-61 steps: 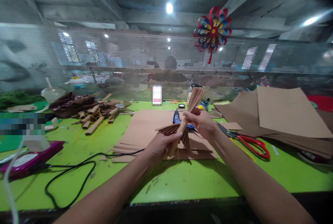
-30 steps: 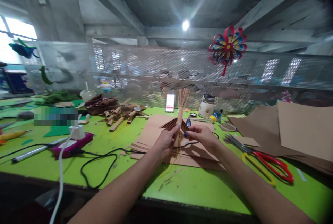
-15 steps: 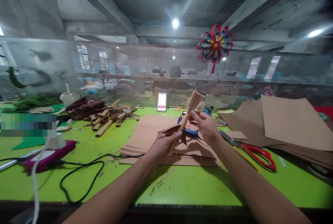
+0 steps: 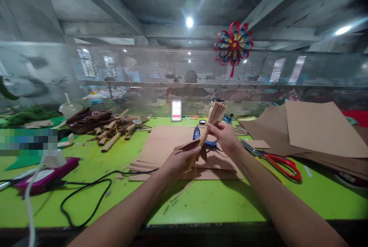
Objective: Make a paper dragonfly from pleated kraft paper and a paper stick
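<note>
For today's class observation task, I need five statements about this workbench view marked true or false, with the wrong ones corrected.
1. The left hand and right hand both hold the pleated brown piece. True.
2. The scissors have green handles. False: the scissors have red handles.
3. The blue glue gun lies over the middle brown sheets. True.
4. The brown tubes lie right of those sheets. False: the brown tubes lie left of them.
5. The flower decoration appears higher than both hands. True.

Tube [image 4: 203, 136] partly hidden by hands [image 4: 183, 158], screen [image 4: 176, 110] blurred
</note>
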`<state>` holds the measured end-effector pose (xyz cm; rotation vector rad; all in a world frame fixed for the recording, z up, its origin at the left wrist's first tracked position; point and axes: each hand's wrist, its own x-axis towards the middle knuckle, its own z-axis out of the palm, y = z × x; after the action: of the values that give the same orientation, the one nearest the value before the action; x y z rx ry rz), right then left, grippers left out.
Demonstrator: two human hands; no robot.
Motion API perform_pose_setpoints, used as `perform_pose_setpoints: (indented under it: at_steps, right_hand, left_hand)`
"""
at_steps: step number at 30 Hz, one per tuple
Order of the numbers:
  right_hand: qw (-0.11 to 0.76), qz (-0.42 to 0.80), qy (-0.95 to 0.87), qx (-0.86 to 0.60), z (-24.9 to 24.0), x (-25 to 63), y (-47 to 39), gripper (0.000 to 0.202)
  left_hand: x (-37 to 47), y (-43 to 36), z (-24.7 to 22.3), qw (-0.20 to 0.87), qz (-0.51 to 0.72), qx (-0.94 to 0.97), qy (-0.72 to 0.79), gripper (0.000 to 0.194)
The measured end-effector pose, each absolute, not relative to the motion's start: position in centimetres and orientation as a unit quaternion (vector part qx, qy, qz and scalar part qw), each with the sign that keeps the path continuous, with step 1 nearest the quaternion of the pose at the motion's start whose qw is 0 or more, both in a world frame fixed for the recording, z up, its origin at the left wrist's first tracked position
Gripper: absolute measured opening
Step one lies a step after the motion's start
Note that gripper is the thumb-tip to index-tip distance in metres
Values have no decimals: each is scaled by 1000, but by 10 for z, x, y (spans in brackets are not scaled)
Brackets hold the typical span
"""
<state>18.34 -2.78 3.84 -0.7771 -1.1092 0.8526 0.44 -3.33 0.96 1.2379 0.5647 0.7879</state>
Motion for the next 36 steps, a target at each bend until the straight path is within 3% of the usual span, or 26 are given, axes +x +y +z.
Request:
perform_pose_setpoints:
  at_steps: [5,17,27,36]
  right_hand:
    - [689,383,-504,-354,39,185,-27,27]
    - [692,414,-481,-343,37,183,-25,27]
    - [677,449,-480,-332,34,186,-21,27]
    - [589,455,-525,-413,38,177,-33,43]
  left_hand:
    - [7,-33,8,751,319,495,300,30]
    - [10,-33,6,728,340,479,352,28]
    - [15,-39,11,748,359,453,326,17]
    - [5,-25,14,720,412,455,323,25]
